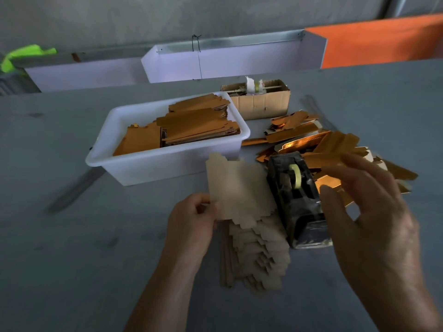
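My left hand [191, 221] pinches the lower left edge of a flat beige cardboard box blank [236, 190] and holds it up above a fanned stack of the same blanks [256, 255] on the grey table. A black tape dispenser [297, 200] with a pale yellow-green tape roll stands just right of the blank. My right hand [374, 212] hovers over the dispenser's right side with its fingers spread and relaxed, holding nothing.
A white plastic tub [167, 164] with folded gold-orange pieces stands behind the blank. A loose heap of gold-orange pieces [318, 140] lies behind the dispenser. A small open cardboard box [259, 101] sits further back. White trays and an orange panel line the far edge.
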Demonstrator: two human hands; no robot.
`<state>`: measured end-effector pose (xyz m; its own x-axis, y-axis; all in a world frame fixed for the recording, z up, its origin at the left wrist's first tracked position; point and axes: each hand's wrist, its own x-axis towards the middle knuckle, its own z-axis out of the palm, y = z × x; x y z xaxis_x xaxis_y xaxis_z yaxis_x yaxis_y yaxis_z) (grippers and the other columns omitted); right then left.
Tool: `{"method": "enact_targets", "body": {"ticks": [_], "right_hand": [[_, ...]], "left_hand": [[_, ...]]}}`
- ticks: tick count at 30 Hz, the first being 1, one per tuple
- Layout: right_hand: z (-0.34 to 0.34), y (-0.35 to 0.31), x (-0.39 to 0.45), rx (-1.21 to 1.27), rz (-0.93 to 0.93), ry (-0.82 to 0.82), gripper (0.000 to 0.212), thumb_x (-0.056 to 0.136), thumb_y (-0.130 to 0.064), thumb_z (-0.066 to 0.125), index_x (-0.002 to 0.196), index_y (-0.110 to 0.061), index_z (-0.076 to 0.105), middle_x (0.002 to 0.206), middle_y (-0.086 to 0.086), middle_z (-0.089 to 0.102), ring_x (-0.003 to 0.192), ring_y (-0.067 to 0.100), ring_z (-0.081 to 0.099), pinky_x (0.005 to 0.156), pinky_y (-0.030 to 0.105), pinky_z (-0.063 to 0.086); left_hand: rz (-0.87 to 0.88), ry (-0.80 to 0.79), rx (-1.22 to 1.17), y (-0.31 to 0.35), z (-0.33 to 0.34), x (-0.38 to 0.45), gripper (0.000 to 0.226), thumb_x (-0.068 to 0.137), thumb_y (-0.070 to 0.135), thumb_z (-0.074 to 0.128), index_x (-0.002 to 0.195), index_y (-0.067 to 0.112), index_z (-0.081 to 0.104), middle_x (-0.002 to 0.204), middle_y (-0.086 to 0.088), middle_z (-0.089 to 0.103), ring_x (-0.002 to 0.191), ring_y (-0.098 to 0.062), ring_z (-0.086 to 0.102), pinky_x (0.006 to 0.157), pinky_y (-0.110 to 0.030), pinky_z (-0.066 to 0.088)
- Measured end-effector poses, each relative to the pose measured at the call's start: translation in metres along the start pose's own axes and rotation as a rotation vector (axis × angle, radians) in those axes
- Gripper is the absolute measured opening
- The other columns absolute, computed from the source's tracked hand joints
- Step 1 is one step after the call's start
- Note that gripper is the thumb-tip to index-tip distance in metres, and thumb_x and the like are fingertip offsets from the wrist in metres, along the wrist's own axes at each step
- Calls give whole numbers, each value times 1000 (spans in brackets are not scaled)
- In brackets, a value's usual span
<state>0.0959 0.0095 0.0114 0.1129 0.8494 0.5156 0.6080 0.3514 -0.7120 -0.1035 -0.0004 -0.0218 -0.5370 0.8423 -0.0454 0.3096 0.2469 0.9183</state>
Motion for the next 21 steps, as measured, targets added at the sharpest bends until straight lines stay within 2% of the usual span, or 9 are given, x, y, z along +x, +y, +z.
{"method": "enact_targets", "body": {"ticks": [1,3,6,9,12,14,16,18,21], "right_hand": [[0,-2,-2,3,2,-9,25,85,-17,60,109,-19,67,129,-8,51,112,22,57,78,19,39],[2,-7,-8,27,11,-46,28,84,-19,57,110,-18,66,125,-12,52,104,15,60,75,14,42],[4,-21,-16,166,106,-131,35,81,-40,51,110,-28,65,110,-12,63,81,-5,61,60,4,45],[8,-32,-20,395,310,-328,58,63,-59,46,113,-34,63,92,-18,68,85,-12,61,57,7,48],[13,-36,-19,719,557,-533,46,61,-43,61,105,-30,64,87,-18,72,83,-4,66,59,16,54],[17,-36,-21,796,613,-570,36,61,-31,63,95,-23,68,84,-8,74,77,5,69,61,21,53],[19,-36,-25,836,637,-590,30,60,-25,64,88,-18,70,79,0,74,68,8,69,54,17,51],[21,-36,-29,874,651,-616,24,59,-22,65,81,-15,72,77,3,74,65,9,69,52,15,51],[24,-33,-33,865,653,-641,19,57,-22,66,74,-22,74,79,2,74,71,11,70,59,21,54]], "left_hand": [[13,27,-59,2,-5,-3,18,88,16,66,70,16,68,46,9,51,43,-1,43,45,-17,34],[-7,11,-214,7,-13,-11,21,90,17,64,69,16,69,50,8,52,46,-2,44,50,-18,36],[-43,-88,-344,14,-24,-27,21,91,20,61,74,17,73,59,4,58,51,-2,50,60,-24,42],[-21,-133,-385,19,-31,-37,21,90,19,60,74,16,73,59,5,58,51,-2,50,54,-20,40],[3,-198,-377,23,-32,-46,15,82,29,71,75,16,73,65,1,64,56,-5,56,61,-27,44],[-14,-264,-364,24,-31,-47,23,68,36,82,79,18,75,77,-2,74,69,-13,66,74,-38,51],[-69,-293,-400,28,-29,-46,33,59,36,80,86,17,76,88,-5,76,84,-23,71,87,-45,54],[-86,-257,-369,32,-26,-44,38,57,34,83,90,17,75,88,-3,77,86,-23,72,83,-44,55],[-85,-208,-325,34,-21,-44,31,68,24,84,96,19,73,85,3,77,80,-15,72,72,-32,54]]}}
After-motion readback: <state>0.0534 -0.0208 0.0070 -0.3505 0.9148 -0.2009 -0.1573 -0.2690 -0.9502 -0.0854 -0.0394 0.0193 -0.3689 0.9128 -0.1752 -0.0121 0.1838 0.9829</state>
